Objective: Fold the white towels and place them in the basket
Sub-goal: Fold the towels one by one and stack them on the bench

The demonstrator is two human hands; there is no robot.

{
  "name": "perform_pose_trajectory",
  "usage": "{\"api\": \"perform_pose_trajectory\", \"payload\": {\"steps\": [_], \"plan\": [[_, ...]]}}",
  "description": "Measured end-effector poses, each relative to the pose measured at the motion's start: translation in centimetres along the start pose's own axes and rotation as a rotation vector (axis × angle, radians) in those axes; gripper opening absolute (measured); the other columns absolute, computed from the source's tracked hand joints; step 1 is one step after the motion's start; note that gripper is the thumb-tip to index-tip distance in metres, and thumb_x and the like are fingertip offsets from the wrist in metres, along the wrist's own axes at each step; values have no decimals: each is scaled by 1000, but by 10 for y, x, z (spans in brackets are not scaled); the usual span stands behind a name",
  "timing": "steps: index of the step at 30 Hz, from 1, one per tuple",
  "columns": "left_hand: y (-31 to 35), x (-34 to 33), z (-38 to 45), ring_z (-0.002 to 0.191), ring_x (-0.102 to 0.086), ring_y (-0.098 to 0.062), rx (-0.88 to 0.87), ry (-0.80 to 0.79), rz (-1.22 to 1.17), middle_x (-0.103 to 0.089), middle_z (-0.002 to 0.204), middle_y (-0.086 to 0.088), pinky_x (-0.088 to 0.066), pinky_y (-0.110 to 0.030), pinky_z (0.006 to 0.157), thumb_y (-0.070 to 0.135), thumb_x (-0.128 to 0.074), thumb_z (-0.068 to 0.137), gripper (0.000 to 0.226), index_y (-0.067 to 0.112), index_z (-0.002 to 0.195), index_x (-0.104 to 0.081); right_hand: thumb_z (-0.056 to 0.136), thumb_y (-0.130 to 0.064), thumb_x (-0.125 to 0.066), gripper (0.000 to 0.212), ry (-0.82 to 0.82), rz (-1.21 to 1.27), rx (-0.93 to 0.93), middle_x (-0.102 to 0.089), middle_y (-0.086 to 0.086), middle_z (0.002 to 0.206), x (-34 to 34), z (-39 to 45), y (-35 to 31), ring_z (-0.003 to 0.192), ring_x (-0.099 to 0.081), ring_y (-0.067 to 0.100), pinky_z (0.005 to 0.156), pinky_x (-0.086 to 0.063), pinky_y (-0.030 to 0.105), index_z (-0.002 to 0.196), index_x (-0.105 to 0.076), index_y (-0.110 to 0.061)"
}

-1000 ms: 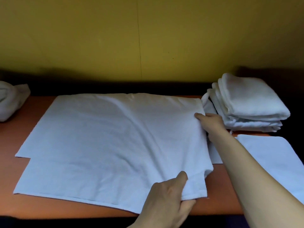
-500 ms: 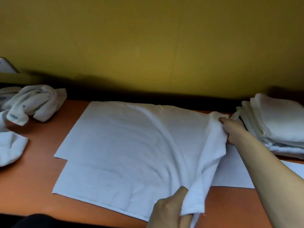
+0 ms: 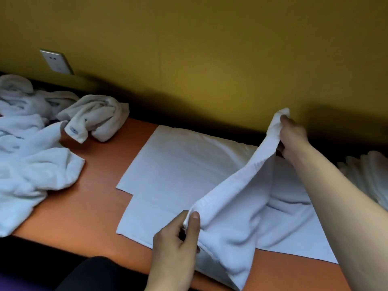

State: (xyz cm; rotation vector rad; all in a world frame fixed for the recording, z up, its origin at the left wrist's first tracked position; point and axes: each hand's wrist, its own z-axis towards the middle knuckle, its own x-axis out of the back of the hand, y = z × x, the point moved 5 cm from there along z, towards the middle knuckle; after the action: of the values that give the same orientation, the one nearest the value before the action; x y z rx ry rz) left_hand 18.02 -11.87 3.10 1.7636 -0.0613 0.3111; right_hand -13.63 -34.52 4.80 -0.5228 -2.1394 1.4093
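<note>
Writing: only a small grey-blue tag on the nearest rumpled towel's corner, print too blurred to read.

Near edge: left hand pinches the near corner of the white towel between thumb and fingers, lifted just off the orange table. Dark clothing shows at the bottom edge below it.

Middle: the towel lies spread flat on the table, its right edge raised into a taut ridge running between the two hands. Left part still flat, with a stepped near-left corner.

Far: right hand grips the far corner of the same edge, held up higher, near the yellow wall.

Left side: pile of unfolded white towels, well apart from the hands. Right edge: stack of folded towels, partly behind the right forearm. Wall socket at far left.
</note>
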Motion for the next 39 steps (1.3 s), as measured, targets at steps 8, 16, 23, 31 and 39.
{"api": "perform_pose_trajectory", "payload": {"steps": [8,16,23,31,39], "plan": [[-31,97,40,54,-69,-20,40,51,40,-69,65,0,-58,-36,61,19,-63,95,20,27,77,-68,107,-43,-40,46,-115,-150,68,-64,7,103,-128,-48,-29,67,-58,19,41,-42,19,147,-49,-23],[-78,148,71,46,-62,-16,239,-149,156,-71,62,-8,-51,-26,49,11,-67,93,8,9,85,-65,108,-35,-39,36,-186,-251,145,-54,6,79,-209,-77,-16,55,-47,18,42,-37,24,134,-56,-18],[-103,159,89,49,-59,-12,212,-189,496,-69,60,-1,-47,-28,57,27,-70,87,17,18,77,-61,106,-38,-44,24,-411,-302,101,-63,8,80,-240,-98,21,45,-45,13,39,-34,22,125,-52,-25],[-109,145,86,87,-63,-14,117,-152,594,-66,91,9,-52,-36,77,37,-74,76,29,28,100,-60,98,-21,-58,26,-227,-447,302,-67,4,79,-97,-187,113,64,-59,14,60,-46,29,123,-59,-28],[-104,117,84,76,-72,-34,445,-139,420,-69,93,-7,-63,-46,68,29,-73,85,32,8,105,-61,85,-54,-68,41,57,-749,12,-60,8,105,27,-270,219,106,-59,34,90,-45,40,101,-54,-18]]}}
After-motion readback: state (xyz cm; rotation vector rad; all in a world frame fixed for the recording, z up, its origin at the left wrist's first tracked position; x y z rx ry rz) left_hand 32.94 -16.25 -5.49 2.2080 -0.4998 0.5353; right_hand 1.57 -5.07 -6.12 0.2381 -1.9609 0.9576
